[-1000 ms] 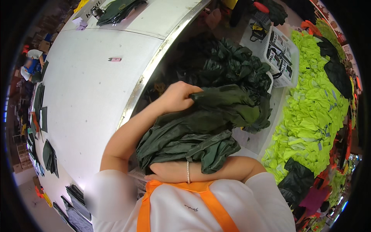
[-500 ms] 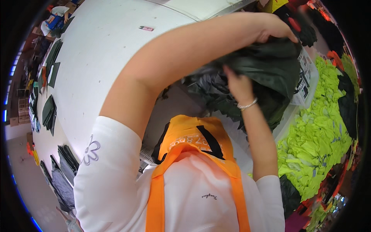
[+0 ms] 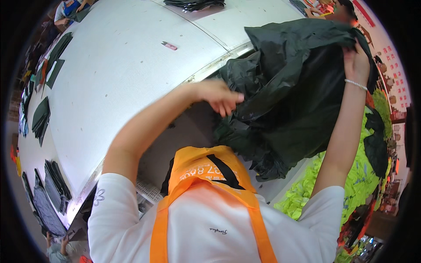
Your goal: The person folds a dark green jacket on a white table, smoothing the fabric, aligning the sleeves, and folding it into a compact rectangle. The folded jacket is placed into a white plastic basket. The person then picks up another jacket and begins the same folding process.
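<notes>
1. The right hand point(image 3: 357, 63) is pinching the upper edge of the dark green cloth point(image 3: 302, 103), fingers closed on it, and is holding that side high.
2. The cloth is hanging in loose folds beyond the orange apron point(image 3: 215, 168), mostly right of the white desk point(image 3: 131, 70), its upper left corner reaching the desk's far rim.
3. The left hand point(image 3: 221, 97) is hovering at the cloth's left folds, fingers loosely bent and thumb apart, gripping nothing visible (blur is hiding whether the thumb is touching).
4. For good handling, the thin material is probably calling for a second pinch on a true edge, not a fold, with both hands spreading it evenly.
5. The desk's metal edge point(image 3: 228, 55) is running diagonally just behind the left hand; fabric dragging over it would likely be catching or creasing.
6. The widest room is lying leftward over the desk, where pink snips point(image 3: 169, 45) are resting well apart from the cloth. On the right, a lime-yellow pile point(image 3: 357, 171) is crowding the forearm's side, and a co-worker point(image 3: 346, 12) is showing beyond the cloth's top, so wide swings there are asking for care.
</notes>
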`<state>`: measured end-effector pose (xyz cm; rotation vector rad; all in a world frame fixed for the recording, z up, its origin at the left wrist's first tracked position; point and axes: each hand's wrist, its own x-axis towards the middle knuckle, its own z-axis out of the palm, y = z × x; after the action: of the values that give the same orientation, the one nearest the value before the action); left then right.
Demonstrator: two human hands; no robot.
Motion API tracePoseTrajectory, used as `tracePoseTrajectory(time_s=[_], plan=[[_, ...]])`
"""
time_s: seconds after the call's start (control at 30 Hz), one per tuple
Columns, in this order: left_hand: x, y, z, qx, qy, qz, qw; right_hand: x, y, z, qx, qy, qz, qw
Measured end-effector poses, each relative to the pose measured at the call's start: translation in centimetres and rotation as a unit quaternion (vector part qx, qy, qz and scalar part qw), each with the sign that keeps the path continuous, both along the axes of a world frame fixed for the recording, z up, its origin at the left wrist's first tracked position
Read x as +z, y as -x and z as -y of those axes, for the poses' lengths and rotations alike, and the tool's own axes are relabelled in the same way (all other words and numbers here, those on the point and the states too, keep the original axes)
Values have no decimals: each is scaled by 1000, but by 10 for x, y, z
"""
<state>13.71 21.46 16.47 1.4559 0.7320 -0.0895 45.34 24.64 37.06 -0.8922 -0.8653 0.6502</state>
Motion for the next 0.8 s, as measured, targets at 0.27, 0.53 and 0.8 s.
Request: tracePoseTrajectory(time_s=[0.27, 0.53, 0.8], plan=[[-40, -74, -42, 335, 361, 528, 692, -151, 85, 188, 524, 207, -429, 706], [-52, -1, -38, 527, -178, 196, 807, -268, 87, 211, 524, 293, 532, 597], [-13, 87, -32, 569, 7, 497, 655, -236, 17, 149, 365, 400, 142, 828]])
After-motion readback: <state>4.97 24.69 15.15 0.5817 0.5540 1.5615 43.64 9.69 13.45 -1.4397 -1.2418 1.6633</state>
